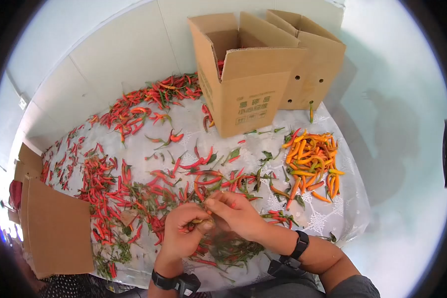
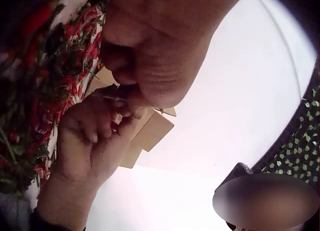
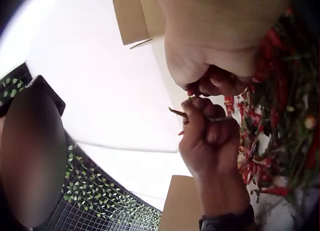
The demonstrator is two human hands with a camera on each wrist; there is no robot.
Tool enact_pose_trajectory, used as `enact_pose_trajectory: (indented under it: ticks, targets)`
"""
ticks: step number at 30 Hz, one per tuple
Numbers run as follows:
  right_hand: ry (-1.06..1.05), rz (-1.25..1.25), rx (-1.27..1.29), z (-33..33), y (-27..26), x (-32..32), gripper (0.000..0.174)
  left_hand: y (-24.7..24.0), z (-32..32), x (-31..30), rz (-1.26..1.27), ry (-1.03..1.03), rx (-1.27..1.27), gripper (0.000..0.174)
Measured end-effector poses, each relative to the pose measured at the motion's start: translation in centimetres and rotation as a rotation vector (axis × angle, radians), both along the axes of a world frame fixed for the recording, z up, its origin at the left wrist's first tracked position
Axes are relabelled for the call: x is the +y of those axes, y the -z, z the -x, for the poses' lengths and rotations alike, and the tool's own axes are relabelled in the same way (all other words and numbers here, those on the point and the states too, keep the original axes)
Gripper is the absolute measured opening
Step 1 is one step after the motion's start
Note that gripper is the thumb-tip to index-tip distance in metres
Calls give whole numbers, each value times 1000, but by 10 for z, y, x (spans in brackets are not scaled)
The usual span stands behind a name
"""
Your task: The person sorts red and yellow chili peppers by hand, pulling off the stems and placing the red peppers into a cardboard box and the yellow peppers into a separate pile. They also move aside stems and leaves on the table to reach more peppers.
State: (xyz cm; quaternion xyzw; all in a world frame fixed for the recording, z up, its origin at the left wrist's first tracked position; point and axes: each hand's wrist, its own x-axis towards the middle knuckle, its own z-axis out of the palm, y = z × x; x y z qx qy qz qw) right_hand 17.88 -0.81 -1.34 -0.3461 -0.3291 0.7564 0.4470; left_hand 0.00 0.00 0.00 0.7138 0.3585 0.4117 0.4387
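Observation:
Both hands meet low in the middle of the head view, above a heap of chilies. My left hand [image 1: 181, 233] has its fingers curled around a chili pepper [image 1: 199, 221], whose thin greenish-brown end pokes out by the thumb. In the right wrist view, a slender piece [image 3: 177, 112] sticks out of that same fist. My right hand [image 1: 236, 213], thumb and fingertips bent together, pinches at the chili right against the left fingers. Most of the chili is hidden inside the hands. Red chilies [image 1: 206, 181] and green stems [image 1: 233, 253] lie around and beneath them.
A pile of orange chilies [image 1: 308, 159] lies at the right of the plastic-covered table [image 1: 323, 216]. Cardboard boxes [image 1: 253, 89] stand at the back, with red chilies [image 1: 154, 97] heaped beside them. Another carton [image 1: 59, 228] stands at the left edge.

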Motion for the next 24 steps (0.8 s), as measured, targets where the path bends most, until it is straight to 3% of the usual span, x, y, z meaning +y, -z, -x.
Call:
enact_pose_trajectory:
  ticks: [2, 5, 7, 9, 12, 14, 15, 17, 22, 24]
  targets:
    - [-17, 2, -60, -7, -14, 6, 14, 5, 0, 5, 22, -54, -64, 11]
    - [118, 10, -155, -25, -45, 15, 8, -5, 9, 1, 269, -313, -214, 17]
    - [177, -72, -394, -53, -37, 24, 5, -16, 2, 1, 253, -456, -202, 23]
    - [306, -543, -927, -79, -32, 27, 16, -19, 2, 3, 136, -534, -183, 25]
    - [174, -473, -1708, -98, -59, 11, 27, -10, 4, 4, 127, -571, -159, 25]
    - [49, -451, -1826, -109, -52, 9, 29, -17, 3, 1, 196, -555, -133, 20]
    - [-12, -435, -1880, -111, -48, 7, 30, -15, 3, 2, 106, -565, -80, 18]
    - [-33, -534, -1901, -111, -35, 8, 23, -7, 5, 4, -69, -574, 26, 16]
    - [22, -569, -1701, -96, -46, 10, 19, -8, 2, 0, 11, -513, -12, 18]
    - [24, -639, -1271, -85, -51, 7, 18, -9, -1, 0, -83, -454, 23, 22]
